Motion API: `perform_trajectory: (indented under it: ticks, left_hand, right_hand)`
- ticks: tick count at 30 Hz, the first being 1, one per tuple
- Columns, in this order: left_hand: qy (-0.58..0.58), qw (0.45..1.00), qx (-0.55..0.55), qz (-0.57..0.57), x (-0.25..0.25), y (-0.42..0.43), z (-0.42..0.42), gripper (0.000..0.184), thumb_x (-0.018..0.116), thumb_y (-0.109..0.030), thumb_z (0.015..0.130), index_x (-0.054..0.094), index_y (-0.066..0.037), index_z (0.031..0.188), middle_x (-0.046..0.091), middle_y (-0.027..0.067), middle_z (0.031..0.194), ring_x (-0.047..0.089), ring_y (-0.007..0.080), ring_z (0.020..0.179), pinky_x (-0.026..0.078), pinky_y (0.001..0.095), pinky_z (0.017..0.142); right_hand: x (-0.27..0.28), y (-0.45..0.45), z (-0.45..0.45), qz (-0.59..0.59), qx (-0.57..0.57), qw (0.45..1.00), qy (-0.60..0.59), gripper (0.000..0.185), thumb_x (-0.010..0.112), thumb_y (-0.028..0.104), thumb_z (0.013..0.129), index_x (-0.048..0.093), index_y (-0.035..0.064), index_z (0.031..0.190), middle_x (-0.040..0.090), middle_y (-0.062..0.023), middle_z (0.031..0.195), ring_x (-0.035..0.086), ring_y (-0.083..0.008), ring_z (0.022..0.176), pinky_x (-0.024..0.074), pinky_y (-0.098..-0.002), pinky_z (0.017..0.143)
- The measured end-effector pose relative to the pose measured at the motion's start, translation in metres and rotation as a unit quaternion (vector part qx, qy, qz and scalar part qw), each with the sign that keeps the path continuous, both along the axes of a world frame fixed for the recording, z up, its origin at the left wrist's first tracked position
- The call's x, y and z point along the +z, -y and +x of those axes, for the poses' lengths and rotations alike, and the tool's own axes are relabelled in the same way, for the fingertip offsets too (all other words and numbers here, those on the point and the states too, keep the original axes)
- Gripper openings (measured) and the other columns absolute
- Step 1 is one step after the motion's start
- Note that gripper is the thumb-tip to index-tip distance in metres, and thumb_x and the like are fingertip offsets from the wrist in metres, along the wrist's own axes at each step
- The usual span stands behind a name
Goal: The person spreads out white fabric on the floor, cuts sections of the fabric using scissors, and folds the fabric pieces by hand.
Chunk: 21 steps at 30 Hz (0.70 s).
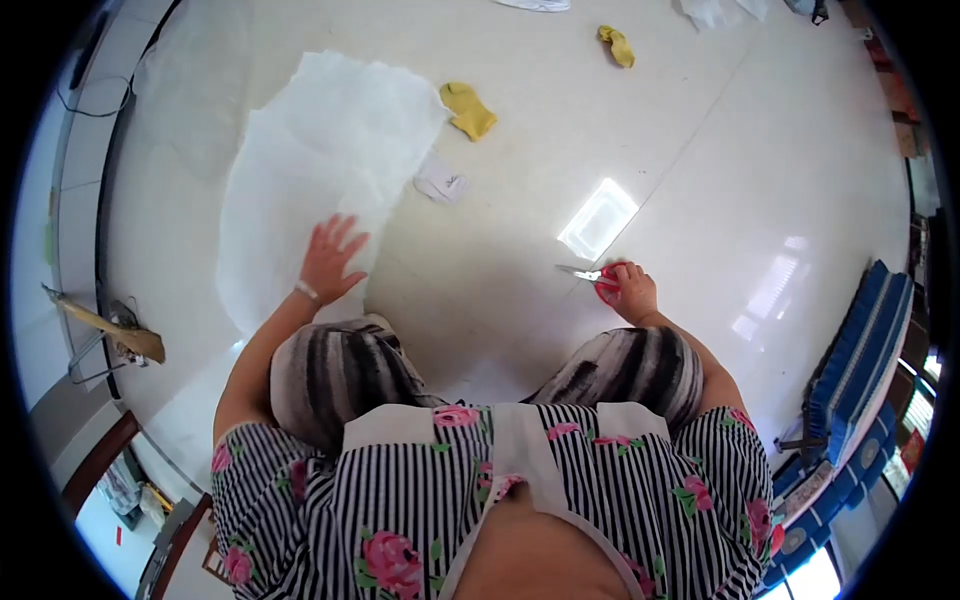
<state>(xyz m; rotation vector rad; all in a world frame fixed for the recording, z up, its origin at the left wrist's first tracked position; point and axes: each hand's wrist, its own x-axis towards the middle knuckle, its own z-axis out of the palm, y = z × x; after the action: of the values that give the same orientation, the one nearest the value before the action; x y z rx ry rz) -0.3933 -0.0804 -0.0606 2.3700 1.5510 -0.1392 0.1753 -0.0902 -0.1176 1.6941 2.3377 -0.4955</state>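
A large sheet of thin white material [320, 150] lies on the floor at the left. Over its lower part is my left hand [332, 258], fingers spread and holding nothing. My right hand [632, 292] is closed around the red handles of a pair of scissors [603, 280], whose metal blades point left above the tiles. Beside the sheet's right edge lie a yellow sock [467, 111] and a small pale sock [440, 181] with dark marks.
Another yellow sock [617, 46] lies farther off on the tiled floor [520, 230]. A blue cushioned seat [858, 360] stands at the right. At the far left is a brush-like object [110, 325] on a metal frame.
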Motion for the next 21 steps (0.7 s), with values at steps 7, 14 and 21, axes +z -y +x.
perform_trajectory:
  ticks: [7,14,21]
  left_hand:
    - [-0.164,0.978,-0.037,-0.125,-0.024,-0.069,-0.015,0.066,0.067,-0.036,0.073,0.042,-0.019,0.131,0.018,0.0059,0.147,0.004,0.0302,0.137,0.009,0.0581,0.107]
    - [-0.134,0.961,0.221,-0.094,-0.041,-0.098,-0.052,0.072,0.063,-0.043,0.076,0.033,-0.017,0.136,0.012,0.0058,0.149,0.002,0.0317,0.137,0.017,0.0596,0.105]
    - [-0.217,0.938,0.202,-0.180,-0.063,-0.096,-0.026,0.108,0.052,-0.075,0.065,0.014,-0.010,0.143,-0.001,0.0110,0.150,-0.010,0.0355,0.136,0.012,0.0613,0.103]
  right_hand:
    - [0.039,-0.046,-0.015,-0.008,-0.203,0.979,-0.030,0.044,0.070,0.033,0.069,0.055,0.0101,0.105,0.058,-0.0085,0.102,0.059,-0.0242,0.094,0.0490,-0.0363,0.079]
    - [0.034,-0.089,0.004,0.028,-0.309,0.950,-0.039,0.041,0.069,0.020,0.066,0.054,0.0046,0.100,0.061,-0.0113,0.097,0.061,-0.0266,0.088,0.0503,-0.0362,0.075]
    - [0.026,-0.097,-0.155,-0.237,0.033,0.944,-0.225,0.050,0.066,0.017,0.067,0.053,0.0108,0.115,0.063,-0.0120,0.099,0.061,-0.0274,0.089,0.0483,-0.0363,0.078]
